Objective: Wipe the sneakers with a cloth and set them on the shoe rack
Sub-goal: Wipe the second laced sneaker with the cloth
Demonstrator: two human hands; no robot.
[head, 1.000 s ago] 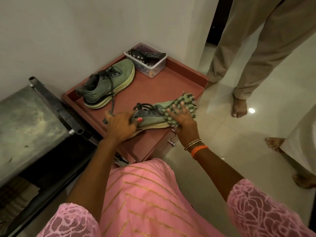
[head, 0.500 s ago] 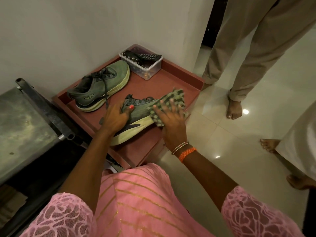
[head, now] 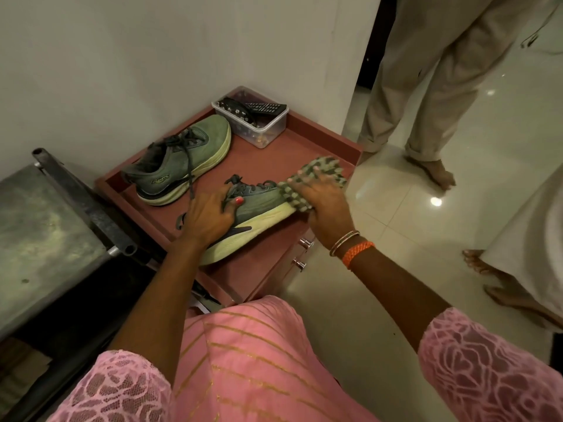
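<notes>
The near sneaker (head: 259,214) lies tipped on its side on the reddish shoe rack (head: 323,138), its pale sole facing the person and its toe pointing toward the rack's right edge. The left hand (head: 207,219) presses down on the laced middle of the shoe, fingers curled over the collar and thumb laid across the tongue, pinning it in place. The right hand (head: 327,205) lies flat with fingers spread over a checked cloth (head: 316,175), which is bunched over the toe; the hand pushes the cloth against the shoe rather than pinching it. The second sneaker (head: 179,161) sits upright toward the back of the rack, near the wall and apart from both hands, with one lace trailing toward the near shoe. A clear plastic box (head: 268,129) holding a remote control (head: 265,108) stands in the far corner.

The wiping looks to be under way on the toe of the near shoe, and the risks come mostly from where it lies. The toe and the cloth sit right at the rack's right rim, so a hard stroke outward could push the shoe or the cloth over the edge onto the tiled floor (head: 426,254). Since the cloth is only pressed, it could slip out from under the palm mid-stroke. The loose laces could snag under the left hand and drag the second sneaker.
</notes>
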